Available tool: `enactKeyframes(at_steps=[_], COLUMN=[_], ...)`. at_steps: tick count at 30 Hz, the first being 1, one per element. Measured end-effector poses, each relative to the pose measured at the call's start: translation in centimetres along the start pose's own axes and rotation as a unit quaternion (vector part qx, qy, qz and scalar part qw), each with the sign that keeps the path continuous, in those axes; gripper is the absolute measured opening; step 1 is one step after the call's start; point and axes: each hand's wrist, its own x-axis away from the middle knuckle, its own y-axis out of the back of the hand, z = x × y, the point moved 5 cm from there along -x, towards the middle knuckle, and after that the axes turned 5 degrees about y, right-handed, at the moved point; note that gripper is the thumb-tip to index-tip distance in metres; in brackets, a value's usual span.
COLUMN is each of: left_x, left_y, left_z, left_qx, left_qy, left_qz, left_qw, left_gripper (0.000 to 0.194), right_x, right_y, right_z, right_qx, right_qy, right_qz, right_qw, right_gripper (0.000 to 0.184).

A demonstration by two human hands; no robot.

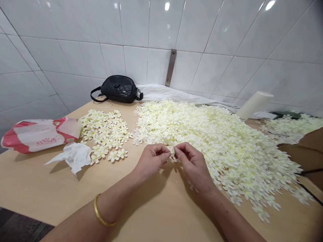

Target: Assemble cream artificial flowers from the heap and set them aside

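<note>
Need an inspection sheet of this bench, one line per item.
surface: light wood-toned tabletop
job's things: large heap of cream artificial flowers; smaller group of flowers to its left
clutter: red-and-white tissue pack, crumpled tissue, black quilted bag
hands: left hand and right hand pinch at the heap's near edge; held item mostly hidden
cables: thin black cord at right edge
surroundings: white tiled wall, steel bracket, white cloth

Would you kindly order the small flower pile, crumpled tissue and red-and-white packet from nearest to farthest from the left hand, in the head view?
From the left hand:
1. Small flower pile, just left.
2. Crumpled tissue, farther left.
3. Red-and-white packet, far left.
</note>
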Motion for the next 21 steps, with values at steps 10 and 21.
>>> enactKeyframes(at_steps=[10, 21], left_x=[-0.1, -0.3], left_y=[0.3, 0.7], left_z=[-0.1, 0.0], left_qx=[0.010, 0.024], left_qy=[-0.009, 0.000], left_qz=[0.003, -0.028], left_qw=[1.000, 0.999], left_gripper=[0.012, 0.018], right_x=[-0.1, -0.5], right_y=[-0.5, 0.1], right_z=[-1.4, -1.2], right_qx=[-0.151, -0.079], right_qy=[-0.090, -0.045], right_qz=[0.068, 0.025], right_qw=[0.982, 0.996], right_gripper=[0.030, 0.023])
